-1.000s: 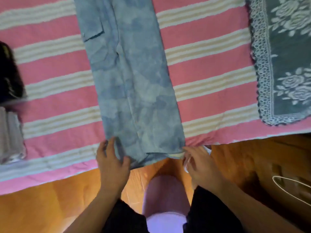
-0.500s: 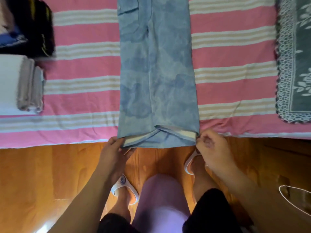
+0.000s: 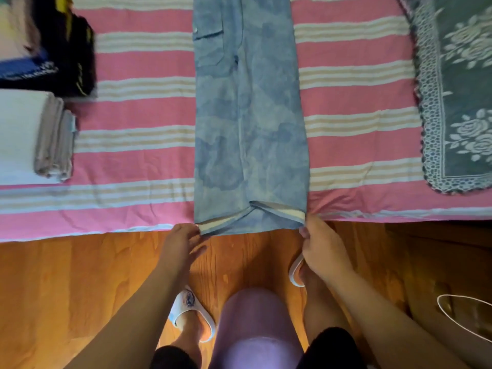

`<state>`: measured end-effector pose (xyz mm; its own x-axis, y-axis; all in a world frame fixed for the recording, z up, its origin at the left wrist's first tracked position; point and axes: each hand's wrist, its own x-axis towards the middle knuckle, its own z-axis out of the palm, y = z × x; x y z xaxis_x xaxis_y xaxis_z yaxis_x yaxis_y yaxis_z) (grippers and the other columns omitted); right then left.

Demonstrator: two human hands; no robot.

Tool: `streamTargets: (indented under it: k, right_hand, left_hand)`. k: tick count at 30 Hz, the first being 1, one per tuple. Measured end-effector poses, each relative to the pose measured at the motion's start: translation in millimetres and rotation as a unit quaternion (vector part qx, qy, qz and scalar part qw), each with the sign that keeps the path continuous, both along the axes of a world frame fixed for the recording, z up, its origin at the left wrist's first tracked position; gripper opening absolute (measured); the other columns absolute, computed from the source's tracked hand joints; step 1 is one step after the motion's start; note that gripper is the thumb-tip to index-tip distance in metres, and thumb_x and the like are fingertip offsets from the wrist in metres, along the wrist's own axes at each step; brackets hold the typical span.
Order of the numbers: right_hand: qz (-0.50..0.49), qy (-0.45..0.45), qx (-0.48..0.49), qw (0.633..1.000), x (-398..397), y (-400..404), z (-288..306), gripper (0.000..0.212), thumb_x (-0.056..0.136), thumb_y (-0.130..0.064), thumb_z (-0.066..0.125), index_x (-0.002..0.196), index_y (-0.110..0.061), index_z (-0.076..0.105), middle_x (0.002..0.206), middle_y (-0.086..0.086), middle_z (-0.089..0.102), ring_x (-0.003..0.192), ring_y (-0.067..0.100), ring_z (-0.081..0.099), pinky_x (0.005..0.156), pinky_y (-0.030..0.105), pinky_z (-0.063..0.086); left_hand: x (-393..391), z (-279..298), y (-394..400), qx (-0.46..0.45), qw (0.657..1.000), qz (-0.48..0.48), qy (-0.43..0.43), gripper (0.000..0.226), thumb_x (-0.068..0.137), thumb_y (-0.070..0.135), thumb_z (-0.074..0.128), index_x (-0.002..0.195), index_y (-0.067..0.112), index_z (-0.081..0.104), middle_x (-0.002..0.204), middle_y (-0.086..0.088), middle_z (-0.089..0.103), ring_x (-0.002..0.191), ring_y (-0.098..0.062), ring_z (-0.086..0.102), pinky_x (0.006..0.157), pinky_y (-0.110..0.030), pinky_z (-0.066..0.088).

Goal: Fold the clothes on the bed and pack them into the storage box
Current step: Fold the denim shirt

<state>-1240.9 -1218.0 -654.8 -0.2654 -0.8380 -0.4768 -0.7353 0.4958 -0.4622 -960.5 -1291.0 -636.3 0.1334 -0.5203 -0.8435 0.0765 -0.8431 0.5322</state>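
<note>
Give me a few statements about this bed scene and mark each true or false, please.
1. The blue mottled trousers lie flat along the pink striped bedsheet. True.
2. The right hand pinches the trousers' hem corner. True.
3. The left hand rests on the trousers' pocket. False: it is at the hem corner by the bed's edge.
4. The grey floral lace-edged blanket covers the trousers. False: it lies apart, to their right.
5. The folded white and grey stack sits left of the trousers. True.

light: soft, even | left edge: motion-blurred | edges: wide-angle bowing
</note>
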Motion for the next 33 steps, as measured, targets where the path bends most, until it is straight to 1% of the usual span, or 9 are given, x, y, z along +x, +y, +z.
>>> streamTargets:
  k: [3,6,10,15,20,23,27,29,33]
  right_hand:
    - [-0.169,0.011,0.060,0.984,-24.7,9.8,-3.8,0.028,0.086,0.002,0.057,0.076,-0.023,0.065,0.089,0.001,0.069,0.091,0.028,0.066,0.080,0.035,0.051]
    - [-0.391,-0.244,-0.029,0.887,-37.4,-16.6,2.3,0.015,0.098,-0.010,0.055,0.094,-0.020,0.065,0.101,0.006,0.073,0.098,0.023,0.070,0.092,0.042,0.054]
    - [-0.331,-0.402,0.056,0.852,-21.9,-45.2,8.7,0.019,0.104,-0.026,0.052,0.113,-0.017,0.066,0.107,0.000,0.074,0.096,0.014,0.071,0.083,0.029,0.054]
    - [-0.344,-0.448,0.093,0.820,-17.7,-18.4,4.2,0.019,0.104,-0.019,0.052,0.093,-0.007,0.062,0.063,0.002,0.043,0.063,0.014,0.040,0.076,0.031,0.043]
    - [-0.204,-0.174,0.091,0.959,-33.7,-17.4,17.3,0.019,0.099,-0.030,0.058,0.086,-0.018,0.065,0.079,0.000,0.062,0.076,0.018,0.060,0.078,0.042,0.054]
    - [0.064,0.054,-0.108,0.991,-58.2,-35.4,35.5,0.025,0.086,-0.026,0.067,0.107,-0.018,0.059,0.110,-0.002,0.055,0.105,0.019,0.053,0.086,0.039,0.049]
    - [0.517,0.172,-0.126,0.829,-81.0,-64.3,16.7,0.099,0.077,-0.060,0.069,0.156,-0.013,0.031,0.165,0.012,0.019,0.153,0.032,0.012,0.120,0.051,0.023]
    - [0.592,0.200,-0.111,0.772,-83.4,-81.9,0.2,0.107,0.074,-0.051,0.075,0.159,-0.016,0.022,0.167,0.013,0.008,0.154,0.036,0.003,0.122,0.052,0.013]
    - [0.620,0.202,-0.145,0.744,-68.0,-111.9,-15.6,0.090,0.081,-0.027,0.051,0.161,-0.017,0.011,0.168,0.011,0.005,0.155,0.033,0.000,0.124,0.049,0.007]
  left_hand:
    - [1.8,2.8,-14.7,0.000,0.999,0.038,-0.036,0.020,0.100,0.021,0.046,0.102,0.015,0.065,0.105,-0.006,0.075,0.097,-0.021,0.068,0.084,-0.038,0.048]
    - [0.8,-3.8,-32.8,-0.033,0.997,-0.038,-0.057,0.026,0.099,0.033,0.057,0.112,0.013,0.069,0.108,-0.007,0.075,0.098,-0.022,0.068,0.083,-0.036,0.050]
    - [-5.7,-14.0,-40.5,-0.041,0.992,-0.108,-0.052,0.024,0.101,0.030,0.061,0.111,0.011,0.070,0.107,-0.007,0.076,0.101,-0.026,0.072,0.086,-0.039,0.056]
    - [-11.8,-9.8,-24.1,-0.007,0.995,-0.098,-0.015,0.027,0.108,0.029,0.047,0.117,0.014,0.067,0.109,-0.008,0.073,0.099,-0.025,0.068,0.085,-0.039,0.054]
    - [-3.7,-2.9,-1.4,-0.035,0.968,-0.211,-0.128,0.024,0.105,0.032,0.052,0.119,0.013,0.057,0.103,-0.007,0.072,0.082,-0.022,0.072,0.079,-0.043,0.059]
    - [29.5,-4.9,-11.0,-0.289,0.743,-0.470,-0.379,0.048,0.093,0.044,0.057,0.131,0.015,0.052,0.124,-0.008,0.061,0.111,-0.026,0.059,0.090,-0.046,0.052]
    - [55.8,-18.8,-60.3,-0.450,0.379,-0.737,-0.333,0.098,0.081,0.052,0.073,0.160,0.017,0.026,0.166,-0.016,0.022,0.154,-0.037,0.017,0.121,-0.055,0.024]
    - [51.0,-31.0,-85.5,-0.450,0.298,-0.774,-0.331,0.112,0.075,0.048,0.081,0.162,0.019,0.016,0.169,-0.014,0.010,0.156,-0.036,0.006,0.124,-0.052,0.014]
    - [31.9,-44.6,-112.5,-0.470,0.250,-0.780,-0.329,0.098,0.087,0.038,0.064,0.163,0.022,0.004,0.170,-0.009,0.000,0.157,-0.031,-0.001,0.126,-0.048,0.010]
